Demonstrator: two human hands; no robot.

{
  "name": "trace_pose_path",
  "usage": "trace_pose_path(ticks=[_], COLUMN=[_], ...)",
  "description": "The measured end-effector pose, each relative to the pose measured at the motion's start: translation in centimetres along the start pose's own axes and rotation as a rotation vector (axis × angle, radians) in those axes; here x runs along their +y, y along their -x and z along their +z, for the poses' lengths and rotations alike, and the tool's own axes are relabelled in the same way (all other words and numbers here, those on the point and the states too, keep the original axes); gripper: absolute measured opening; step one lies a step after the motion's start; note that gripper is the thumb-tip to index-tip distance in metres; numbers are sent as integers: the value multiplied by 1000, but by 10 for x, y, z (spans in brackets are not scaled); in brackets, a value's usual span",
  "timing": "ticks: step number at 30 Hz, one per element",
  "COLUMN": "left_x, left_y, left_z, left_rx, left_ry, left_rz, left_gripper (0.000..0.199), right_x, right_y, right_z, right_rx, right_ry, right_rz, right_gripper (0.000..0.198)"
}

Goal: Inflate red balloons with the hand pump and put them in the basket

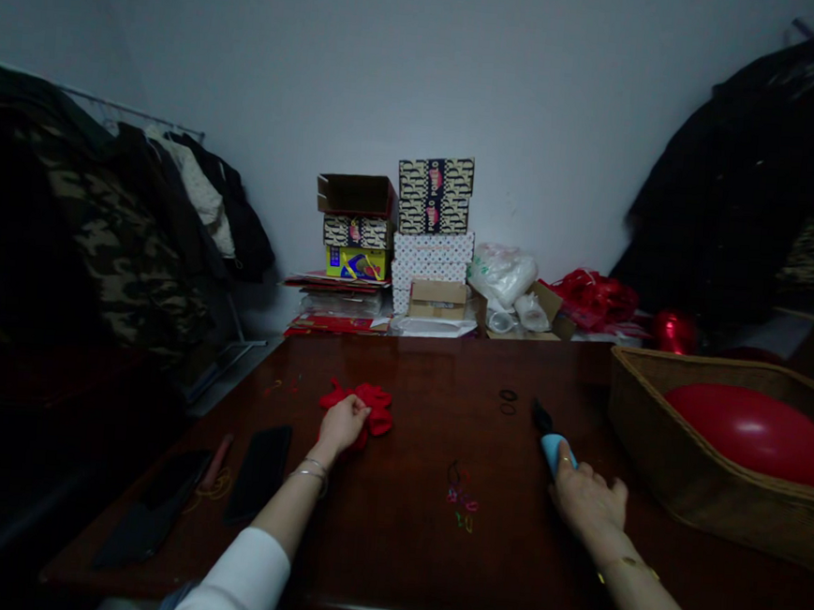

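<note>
My left hand (343, 424) is closed in a pinch at a bunched, ruffled piece of red cloth (378, 417) on the dark wooden table (407, 568). Part of the cloth is hidden behind the hand. Over on the right, my right hand (589, 500) lies palm down on a light blue handle with a black end (552, 448), one digit along its top. The handle's near part is under the hand; its exact kind I cannot make out. Between my hands are several small coloured hair ties (462, 499). Two dark rings (507, 402) lie farther back.
A wicker basket (701, 502) with a red balloon (753, 431) stands at the right edge. Two dark flat slabs (258, 474), like phones, and a reddish stick (217, 462) are on the left. Stacked boxes (435, 194) line the wall; clothes hang on both sides.
</note>
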State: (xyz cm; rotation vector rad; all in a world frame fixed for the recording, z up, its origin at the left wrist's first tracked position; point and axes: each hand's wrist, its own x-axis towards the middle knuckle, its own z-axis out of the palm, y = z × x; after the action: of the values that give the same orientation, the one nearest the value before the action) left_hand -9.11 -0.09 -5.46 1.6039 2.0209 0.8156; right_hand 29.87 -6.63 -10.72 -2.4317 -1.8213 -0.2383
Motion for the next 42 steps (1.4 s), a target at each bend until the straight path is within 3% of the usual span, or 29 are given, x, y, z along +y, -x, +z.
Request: trace_pose_path(ticks=[4, 7, 9, 11, 17, 20, 26, 36, 42], left_x=[5, 14, 21, 26, 32, 31, 33, 47, 45], left_y=[2, 8, 13, 19, 26, 25, 25, 39, 43], left_z=[12, 17, 20, 23, 26, 27, 32, 38, 52], left_rx=[-140, -137, -115, -109, -63, -49, 34, 21, -46], left_ry=[610, 1140, 1426, 1555, 1640, 1660, 1635, 1538, 1543], left_rz=[-300, -506, -561, -551, -475, -435, -407, -344, -342], left_gripper=[14, 9, 9, 10, 7, 9, 9, 4, 11], right_x=[-3, -7, -11, -16, -40, -51, -59, -59, -61], right_y=[3, 7, 9, 13, 37, 49, 54, 57, 59], right_z=[-9, -18, -27, -36, -60, -65, -66, -64, -66], right_rx=[8, 22, 36, 59, 106, 79, 88, 56, 39], right_ry=[30, 28, 20, -18, -386, -469, -484, -478, -491], right_rz=[-11, -63, -109, -180, -641, -770, -840, -833, -825], right_gripper=[57, 58, 59, 60, 69, 74, 77, 77, 74])
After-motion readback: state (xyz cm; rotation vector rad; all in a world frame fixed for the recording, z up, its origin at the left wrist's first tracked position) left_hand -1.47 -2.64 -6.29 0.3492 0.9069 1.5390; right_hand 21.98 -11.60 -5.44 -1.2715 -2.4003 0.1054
